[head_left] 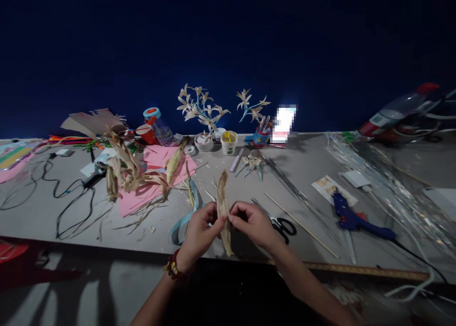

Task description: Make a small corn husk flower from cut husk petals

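A long, pale strip of dried corn husk (223, 197) stands roughly upright above the front edge of the table. My left hand (204, 225) pinches it from the left side, thumb across its face. From the right, the fingertips of my right hand (251, 221) are closed at the husk's edge. Black-handled scissors (284, 227) lie just beyond my right hand, their blades partly hidden. A light blue ribbon (181, 224) curls on the table by my left hand. Small husk flowers on blue stems (252, 167) lie farther back.
Dried husks (124, 162) are heaped on pink paper (130, 203) at left, near a black glue gun (94, 175). A blue glue gun (347, 214), a thin stick (302, 226) and wires (295, 186) lie at right. Husk-flower branches (203, 107) stand behind cups (228, 143).
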The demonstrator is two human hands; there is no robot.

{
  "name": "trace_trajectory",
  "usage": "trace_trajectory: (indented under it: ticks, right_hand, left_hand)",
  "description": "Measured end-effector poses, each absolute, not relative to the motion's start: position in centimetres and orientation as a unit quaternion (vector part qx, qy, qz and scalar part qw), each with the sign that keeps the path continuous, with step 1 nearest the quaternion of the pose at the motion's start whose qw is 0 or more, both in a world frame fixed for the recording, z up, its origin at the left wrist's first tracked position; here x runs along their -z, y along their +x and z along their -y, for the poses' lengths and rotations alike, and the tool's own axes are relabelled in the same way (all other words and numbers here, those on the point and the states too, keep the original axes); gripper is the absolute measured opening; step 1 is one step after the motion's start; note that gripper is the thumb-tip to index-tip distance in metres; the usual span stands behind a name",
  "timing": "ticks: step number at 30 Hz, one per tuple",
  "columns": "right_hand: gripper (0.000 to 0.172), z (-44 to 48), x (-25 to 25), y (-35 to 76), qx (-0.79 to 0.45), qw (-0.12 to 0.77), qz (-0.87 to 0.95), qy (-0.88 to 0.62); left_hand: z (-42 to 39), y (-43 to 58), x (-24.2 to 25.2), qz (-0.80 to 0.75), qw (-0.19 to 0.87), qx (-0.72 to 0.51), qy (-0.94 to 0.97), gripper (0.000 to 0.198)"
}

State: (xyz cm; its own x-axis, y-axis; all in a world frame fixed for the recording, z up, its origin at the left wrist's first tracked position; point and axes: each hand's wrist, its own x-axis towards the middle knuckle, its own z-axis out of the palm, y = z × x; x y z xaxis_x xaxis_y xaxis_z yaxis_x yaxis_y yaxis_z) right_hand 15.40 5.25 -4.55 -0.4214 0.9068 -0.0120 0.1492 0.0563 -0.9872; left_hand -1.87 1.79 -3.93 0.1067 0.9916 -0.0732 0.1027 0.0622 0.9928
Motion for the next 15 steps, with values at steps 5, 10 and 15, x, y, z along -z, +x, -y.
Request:
trace_trajectory:
  ticks: [5, 10, 15]
  right_hand:
    - [0.014, -5.0, 4.5, 15.0, -0.494, 0.355, 0.669, -0.428]
    - [0.014, -4.2, 4.4, 14.5, -0.421, 0.369, 0.688, -0.462]
    - [0.016, -3.5, 4.3, 14.0, -0.320, 0.359, 0.732, -0.483]
  left_hand:
    - [-1.6, -1.8, 3.7, -0.522, 0.511, -0.426, 0.533, 0.020]
    - [-1.4, -1.9, 4.2, -0.537, 0.475, -0.414, 0.561, 0.020]
    - [-1.1, -1.9, 4.1, -0.550, 0.442, -0.404, 0.581, 0.020]
